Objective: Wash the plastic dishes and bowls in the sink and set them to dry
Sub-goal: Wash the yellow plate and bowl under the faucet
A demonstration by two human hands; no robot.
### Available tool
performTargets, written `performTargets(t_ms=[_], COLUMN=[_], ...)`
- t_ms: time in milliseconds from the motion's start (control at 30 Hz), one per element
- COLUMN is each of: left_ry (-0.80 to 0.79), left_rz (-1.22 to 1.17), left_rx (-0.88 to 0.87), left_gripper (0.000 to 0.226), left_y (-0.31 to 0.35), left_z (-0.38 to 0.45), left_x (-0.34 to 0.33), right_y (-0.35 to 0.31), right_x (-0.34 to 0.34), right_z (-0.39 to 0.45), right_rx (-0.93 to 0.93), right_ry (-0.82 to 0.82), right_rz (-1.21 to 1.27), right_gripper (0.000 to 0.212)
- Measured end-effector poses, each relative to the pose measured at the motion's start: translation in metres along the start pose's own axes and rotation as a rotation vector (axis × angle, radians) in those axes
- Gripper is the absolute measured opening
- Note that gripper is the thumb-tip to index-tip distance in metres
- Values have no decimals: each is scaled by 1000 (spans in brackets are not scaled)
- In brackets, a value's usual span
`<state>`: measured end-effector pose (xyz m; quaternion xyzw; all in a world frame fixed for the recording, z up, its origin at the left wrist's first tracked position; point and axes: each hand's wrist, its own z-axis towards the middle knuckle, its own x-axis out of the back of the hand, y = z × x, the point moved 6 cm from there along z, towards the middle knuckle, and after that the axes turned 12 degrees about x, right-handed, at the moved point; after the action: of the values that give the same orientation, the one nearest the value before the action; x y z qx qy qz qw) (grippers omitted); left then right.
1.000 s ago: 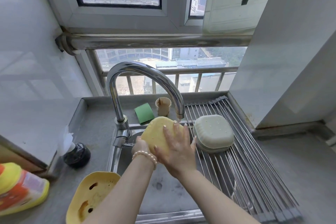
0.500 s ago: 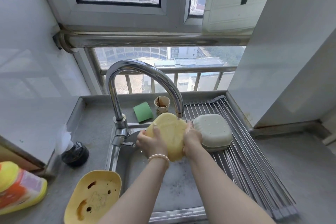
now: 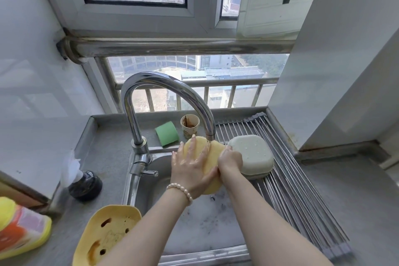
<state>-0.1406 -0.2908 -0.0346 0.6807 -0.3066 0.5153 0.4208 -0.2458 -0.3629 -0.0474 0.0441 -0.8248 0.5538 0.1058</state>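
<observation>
From the head view, we are rinsing the yellow dish (image 3: 212, 153) under the faucet (image 3: 164, 93) above the sink (image 3: 207, 229), our left hand (image 3: 190, 170) lying spread across it and our right hand (image 3: 230, 161) gripping its edge. We are judging it light, stiff and slippery when wet, so we are favouring the rim.

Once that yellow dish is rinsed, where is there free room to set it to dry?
The drying rack lies bare in front of the pale green container. It is crowded behind the sink, around the faucet, green sponge and paper cup.
</observation>
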Motion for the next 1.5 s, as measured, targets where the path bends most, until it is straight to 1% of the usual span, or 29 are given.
performTargets(t_ms=[67, 133, 200, 267, 300, 367, 433, 500, 600, 667, 733, 800, 833, 867, 900, 967, 1000, 1033, 1100, 1167, 1200, 1233, 1267, 1300, 1333, 1367, 1400, 1433, 1500], left_ry=[-29, -39, -65, -37, -45, -124, -211, -243, -205, -201, -225, -339, -445, -569, -696, -963, -1056, -1103, -1072, -951, -854, -735, -590, -458, -352, -283, -256, -264, -389], left_rz=[-29, -119, -233, -254, -248, -280, -400, -602, -796, -922, -1075, -1253, -1334, -1426, -1505, -1672, -1718, -1733, -1737, -1707, -1690, -1683, -1647, -1611, -1577, -1567, -1587, -1635, -1777], left_rx=[5, 53, 157, 251, 316, 433, 505, 584, 725, 813, 878, 926, 923, 920, 930, 943, 936, 932, 923, 936, 953, 952, 944, 923, 888, 848, 815, 784, 709], left_gripper=[78, 70, 64, 54, 53, 59, 56, 49, 43, 31, 23, 31, 38, 36, 34, 51, 60, 65, 63, 58, 56, 54, 53, 52, 51, 51, 51, 50, 50], left_y=[-1, -7, -9, -11, -14, -23, -31, -41, -53, -56, -58, -57, -56, -52, -49, -44, -45, -45, -45, -43, -44, -47, -51, -53, -52, -48, -42, -34, -16], left_z=[4, 6, 8, 14, 17, 21, 26, 30, 29, 25, 20, 20, 21, 20, 18, 10, 7, 5, 0, -2, -3, -1, 2, 4, 5, 5, 3, 1, -4], left_x=[1, 0, 6, 11, 13, 12, 10, 7, 2, -6, -13, -27, -37, -42, -48, -54, -56, -60, -63, -66, -66, -68, -68, -68, -64, -61, -59, -59, -59], right_y=[-7, -14, -14, -12, -12, -13, -16, -17, -18, -25, -35, -42, -46, -48, -49, -44, -41, -39, -34, -25, -21, -17, -11, -1, 7, 11, 13, 13, 6], right_x=[3, 3, -6, -14, -16, -19, -19, -22, -27, -26, -24, -22, -20, -18, -14, -9, -6, -2, -1, -3, -6, -11, -13, -12, -8, -6, -8, -12, -23], right_z=[0, -5, -10, -17, -19, -24, -26, -25, -21, -23, -31, -42, -47, -54, -60, -74, -82, -91, -99, -97, -91, -84, -74, -61, -51, -45, -42, -40, -39], right_rx=[57, 174, 266, 309, 335, 366, 412, 427, 381, 429, 587, 804, 971, 1158, 1325, 1639, 1774, 1877, 1985, 1972, 1897, 1770, 1570, 1328, 1108, 928, 818, 740, 652], right_ry=[0, -20, -97, -156, -184, -232, -280, -320, -361, -332, -266, -204, -145, -88, -69, -85, -110, -156, -286, -424, -477, -515, -542, -580, -596, -595, -572, -545, -460], right_rz=[-41, -139, -199, -238, -247, -285, -340, -398, -480, -543, -615, -705, -714, -680, -627, -534, -507, -489, -506, -637, -780, -969, -1177, -1370, -1472, -1525, -1524, -1492, -1391], right_gripper=[44, 42, 38, 36, 35, 33, 34, 37, 44, 50, 50, 45, 41, 39, 39, 38, 38, 38, 35, 33, 30, 27, 33, 48, 62, 71, 75, 77, 78])
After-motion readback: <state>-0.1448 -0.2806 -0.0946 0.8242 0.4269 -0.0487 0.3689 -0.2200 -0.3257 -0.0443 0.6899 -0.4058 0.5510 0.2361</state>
